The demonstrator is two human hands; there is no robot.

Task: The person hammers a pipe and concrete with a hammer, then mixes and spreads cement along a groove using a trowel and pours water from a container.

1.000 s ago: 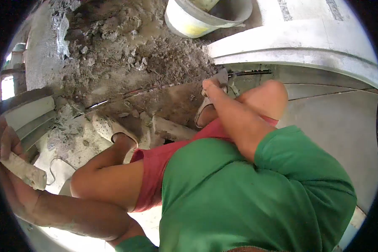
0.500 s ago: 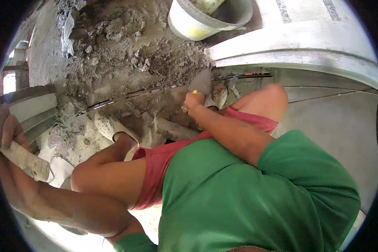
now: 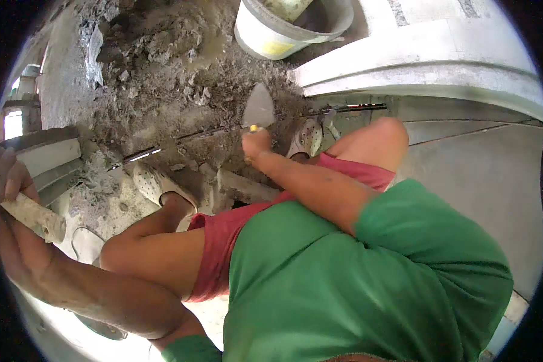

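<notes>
My right hand [image 3: 257, 145] is wrapped round the handle of a pointed trowel [image 3: 259, 107], with a bit of yellow showing at the grip. The grey blade points away from me, above the dug-up rubble and a dark rod [image 3: 208, 131]. At the far left, my left hand [image 3: 12, 176] has its fingers curled over a pale, wood-like bar [image 3: 37, 218] with a hole near its end. Part of that hand fades into the dark edge of the view.
A white bucket [image 3: 262, 37] stands in the loose grey rubble [image 3: 169, 72] ahead. A white ledge [image 3: 404, 69] runs to the right of it. Grey tiles [image 3: 470, 163] cover the right side. A broken slab piece [image 3: 244, 184] lies between my clogs.
My right hand has moved left with the trowel, whose blade was blurred before and now shows clearly. The left hand keeps its hold on the bar.
</notes>
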